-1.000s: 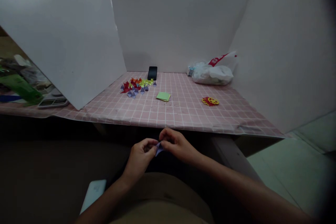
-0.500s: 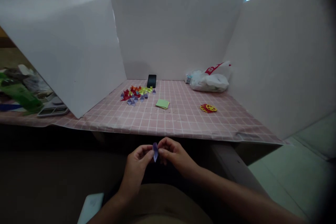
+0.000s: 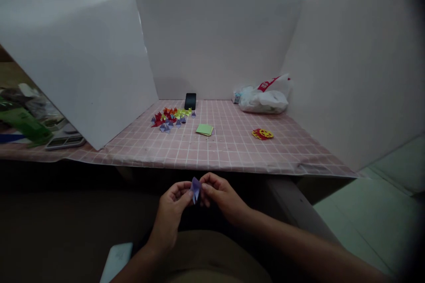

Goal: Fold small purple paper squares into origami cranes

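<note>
Between my hands, below the table's front edge, is a small folded purple paper (image 3: 195,189) with a pointed top and split lower tips. My left hand (image 3: 174,205) pinches its left side between thumb and fingers. On the other side, my right hand (image 3: 221,193) pinches the right edge. On the table, a cluster of small folded paper pieces (image 3: 169,118) in red, orange, yellow and purple lies at the back left. A stack of square paper sheets (image 3: 205,129), light green on top, lies nearer the middle.
A black phone (image 3: 190,101) leans near the back white panel (image 3: 219,44). White plastic bags (image 3: 264,99) sit at the back right, with red and yellow cut-out shapes (image 3: 262,134) in front. A scale (image 3: 64,141) stands at far left. A pale device (image 3: 117,261) lies beside my lap.
The purple paper has turned and spread wider, showing more of its face and its split tips. Both hands keep their pinch at nearly the same place.
</note>
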`<state>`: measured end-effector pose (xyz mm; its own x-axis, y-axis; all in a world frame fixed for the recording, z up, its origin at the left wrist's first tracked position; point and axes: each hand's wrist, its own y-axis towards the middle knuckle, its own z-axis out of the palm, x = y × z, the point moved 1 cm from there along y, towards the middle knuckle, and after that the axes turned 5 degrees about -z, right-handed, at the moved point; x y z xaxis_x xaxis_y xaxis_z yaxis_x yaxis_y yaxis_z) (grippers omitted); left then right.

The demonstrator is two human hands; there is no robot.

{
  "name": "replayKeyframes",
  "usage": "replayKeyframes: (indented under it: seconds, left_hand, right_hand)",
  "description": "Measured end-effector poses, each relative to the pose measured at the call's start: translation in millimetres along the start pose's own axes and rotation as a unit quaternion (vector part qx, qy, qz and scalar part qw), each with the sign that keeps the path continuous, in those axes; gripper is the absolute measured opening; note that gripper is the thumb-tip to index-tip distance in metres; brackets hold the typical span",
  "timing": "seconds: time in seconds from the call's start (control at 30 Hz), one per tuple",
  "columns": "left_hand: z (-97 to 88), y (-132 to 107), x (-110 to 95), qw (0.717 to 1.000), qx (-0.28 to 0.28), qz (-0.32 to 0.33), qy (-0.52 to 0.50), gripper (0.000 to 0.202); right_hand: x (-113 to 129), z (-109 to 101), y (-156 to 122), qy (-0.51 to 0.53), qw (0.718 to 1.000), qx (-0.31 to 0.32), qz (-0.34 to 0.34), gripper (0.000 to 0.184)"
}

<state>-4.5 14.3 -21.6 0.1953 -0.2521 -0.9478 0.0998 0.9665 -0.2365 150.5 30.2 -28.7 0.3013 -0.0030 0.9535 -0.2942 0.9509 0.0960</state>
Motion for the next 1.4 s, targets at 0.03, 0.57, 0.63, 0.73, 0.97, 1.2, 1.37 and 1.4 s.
replayKeyframes:
  seconds: [0.03, 0.57, 0.63, 0.73, 0.97, 1.2, 1.37, 1.4]
  left_hand:
    - [0.1, -0.5, -0.1, 1.0, 0.0, -0.002, -0.007, 0.029]
    - [1.8, -2.2, -0.8, 0.999, -0.001, 0.023, 0.038, 0.026]
    - [2.7, -1.8, -0.4, 0.998, -0.005, 0.025, 0.05, 0.025]
    - [3.5, -1.2, -0.2, 0.996, -0.016, 0.035, 0.078, 0.024]
    - [-0.6, -1.9, -1.6, 0.997, -0.002, 0.035, 0.073, 0.022]
    - [-1.6, -3.7, -4.4, 0.999, 0.018, 0.02, 0.039, 0.02]
    - [-1.9, -2.3, -3.0, 0.998, 0.006, 0.03, 0.059, 0.019]
    - [-1.8, -2.1, -3.0, 0.998, 0.005, 0.03, 0.063, 0.019]
  right_hand:
    - [0.5, 0.3, -0.3, -0.001, 1.0, 0.004, 0.003, 0.032]
    - [-8.4, 1.8, -1.3, 0.096, 0.992, 0.006, 0.077, 0.031]
    - [-8.1, 3.1, -1.4, 0.077, 0.994, -0.006, 0.079, 0.029]
    - [-6.1, 5.4, -2.1, 0.052, 0.996, -0.016, 0.074, 0.026]
    - [-0.1, 3.9, -4.4, 0.039, 0.998, 0.004, 0.041, 0.022]
    - [0.6, 4.1, -5.2, 0.049, 0.998, 0.02, 0.037, 0.023]
    - [2.5, 6.8, -4.1, 0.028, 0.998, -0.003, 0.056, 0.023]
    - [2.9, 6.7, -4.1, 0.025, 0.998, -0.005, 0.057, 0.023]
